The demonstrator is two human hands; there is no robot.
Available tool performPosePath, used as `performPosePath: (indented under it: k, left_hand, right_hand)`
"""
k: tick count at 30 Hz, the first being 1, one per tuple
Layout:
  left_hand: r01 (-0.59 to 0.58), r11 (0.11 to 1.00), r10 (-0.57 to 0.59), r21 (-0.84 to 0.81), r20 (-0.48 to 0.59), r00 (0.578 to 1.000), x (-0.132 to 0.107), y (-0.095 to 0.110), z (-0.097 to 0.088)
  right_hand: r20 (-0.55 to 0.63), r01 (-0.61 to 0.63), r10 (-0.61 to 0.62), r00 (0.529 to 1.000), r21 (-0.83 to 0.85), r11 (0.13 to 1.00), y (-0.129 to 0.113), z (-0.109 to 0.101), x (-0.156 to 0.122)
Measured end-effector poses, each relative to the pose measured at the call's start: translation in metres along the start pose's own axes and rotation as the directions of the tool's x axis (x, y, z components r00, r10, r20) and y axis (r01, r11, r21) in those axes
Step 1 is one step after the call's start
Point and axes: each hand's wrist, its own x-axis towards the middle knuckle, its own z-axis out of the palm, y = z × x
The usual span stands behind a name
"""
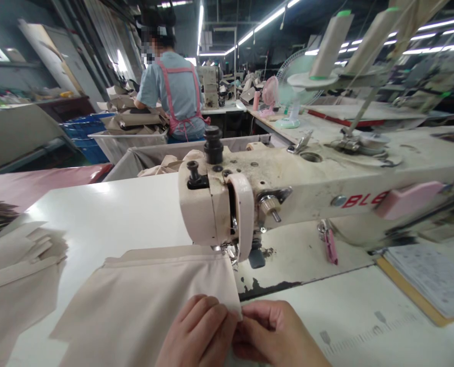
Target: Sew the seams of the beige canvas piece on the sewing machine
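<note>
A beige fabric piece (pixel 150 295) lies flat on the white table (pixel 108 219) in front of a cream sewing machine (pixel 288 188). Its far right edge sits under the machine's presser foot (pixel 230 251). My left hand (pixel 196 334) rests on the near right corner of the fabric, fingers curled over it. My right hand (pixel 276 334) pinches the same corner from the right side, thumb against my left fingers. Both hands meet at the fabric's near edge.
A stack of beige cut pieces (pixel 16 265) lies at the left. Papers on a board (pixel 433 280) lie at the right. Pink snips (pixel 329 243) hang below the machine arm. A person in a blue shirt and pink apron (pixel 173 86) works at the station ahead, beside fabric bins.
</note>
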Motion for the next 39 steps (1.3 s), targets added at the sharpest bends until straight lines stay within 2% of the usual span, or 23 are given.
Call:
performPosePath:
  k: [2, 4, 8, 13, 17, 19, 20, 21, 22, 23, 24, 25, 26, 27, 28, 30, 31, 33, 36, 39]
  left_hand:
    - [0.000, 1.000, 0.000, 0.003, -0.016, 1.000, -0.005, 0.000, 0.004]
    - [-0.008, 1.000, 0.008, 0.019, 0.012, 1.000, -0.007, 0.000, 0.006]
    - [-0.019, 1.000, 0.018, 0.024, 0.012, 1.000, -0.002, 0.000, 0.000]
    - [-0.010, 1.000, 0.009, 0.010, 0.140, 0.990, 0.007, 0.002, -0.010]
    - [0.028, 0.999, -0.023, -0.026, 0.158, 0.987, 0.006, 0.001, -0.010]
    - [0.025, 0.999, -0.017, -0.041, 0.177, 0.984, 0.005, 0.001, -0.010]
    - [0.020, 0.999, -0.012, -0.042, 0.182, 0.983, 0.004, 0.001, -0.009]
    - [0.015, 0.999, -0.007, -0.043, 0.183, 0.983, 0.003, 0.002, -0.009]
    - [0.013, 0.999, -0.004, -0.046, 0.183, 0.983, 0.003, 0.003, -0.009]
    - [0.012, 0.998, -0.001, -0.062, 0.185, 0.983, 0.002, 0.004, -0.009]
    - [0.023, 0.996, -0.007, -0.089, 0.180, 0.984, 0.002, 0.004, -0.010]
    - [0.057, 0.991, -0.033, -0.123, 0.184, 0.982, 0.003, 0.004, -0.011]
    - [0.121, 0.982, -0.092, -0.144, 0.193, 0.977, 0.004, 0.002, -0.013]
    - [0.205, 0.969, -0.172, -0.140, 0.219, 0.961, 0.006, -0.002, -0.015]
    - [0.285, 0.952, -0.250, -0.110, 0.256, 0.934, 0.008, -0.007, -0.017]
    - [0.379, 0.926, -0.356, 0.005, 0.354, 0.865, 0.013, -0.022, -0.020]
    - [0.377, 0.924, -0.365, 0.055, 0.411, 0.835, 0.015, -0.030, -0.021]
    - [0.328, 0.939, -0.334, 0.101, 0.492, 0.804, 0.017, -0.046, -0.021]
    - [0.259, 0.959, -0.280, 0.115, 0.536, 0.796, 0.016, -0.060, -0.018]
    - [0.228, 0.963, -0.269, 0.142, 0.507, 0.819, 0.016, -0.066, -0.012]
  right_hand:
    - [-0.006, 0.016, -0.016, 1.000, -0.012, 1.000, 0.001, -0.001, 0.000]
    - [-0.004, 0.018, -0.018, 1.000, -0.006, 1.000, 0.002, -0.001, 0.000]
    - [0.011, 0.012, -0.012, 1.000, 0.038, 0.999, 0.001, -0.002, 0.001]
    - [0.059, 0.030, -0.036, 0.998, 0.104, 0.994, 0.001, -0.003, 0.001]
    - [0.132, 0.033, -0.065, 0.989, 0.232, 0.972, 0.002, -0.002, -0.004]
    - [0.127, 0.039, -0.057, 0.990, 0.143, 0.989, 0.004, -0.006, -0.007]
    - [0.088, 0.071, -0.074, 0.993, 0.036, 0.997, 0.006, -0.009, -0.008]
    - [0.032, 0.152, -0.149, 0.988, -0.116, 0.982, 0.006, -0.013, -0.008]
    - [-0.008, 0.277, -0.293, 0.956, -0.307, 0.910, 0.006, -0.018, -0.007]
    - [0.028, 0.429, -0.482, 0.876, -0.505, 0.749, 0.005, -0.022, -0.006]
    - [0.151, 0.569, -0.650, 0.745, -0.651, 0.502, 0.002, -0.027, -0.004]
    - [0.314, 0.667, -0.743, 0.591, -0.709, 0.231, -0.001, -0.031, -0.001]
    - [0.471, 0.719, -0.750, 0.465, -0.695, 0.009, -0.006, -0.033, 0.003]
    - [0.581, 0.742, -0.716, 0.386, -0.657, -0.134, -0.010, -0.034, 0.006]
    - [0.647, 0.749, -0.678, 0.350, -0.627, -0.212, -0.014, -0.034, 0.009]
    - [0.690, 0.739, -0.645, 0.329, -0.613, -0.279, -0.019, -0.031, 0.014]
    - [0.700, 0.732, -0.641, 0.314, -0.609, -0.306, -0.020, -0.029, 0.015]
    - [0.707, 0.716, -0.655, 0.266, -0.600, -0.357, -0.019, -0.025, 0.018]
    - [0.694, 0.694, -0.689, 0.208, -0.601, -0.396, -0.015, -0.023, 0.023]
    - [0.693, 0.679, -0.687, 0.219, -0.614, -0.402, -0.016, -0.024, 0.028]
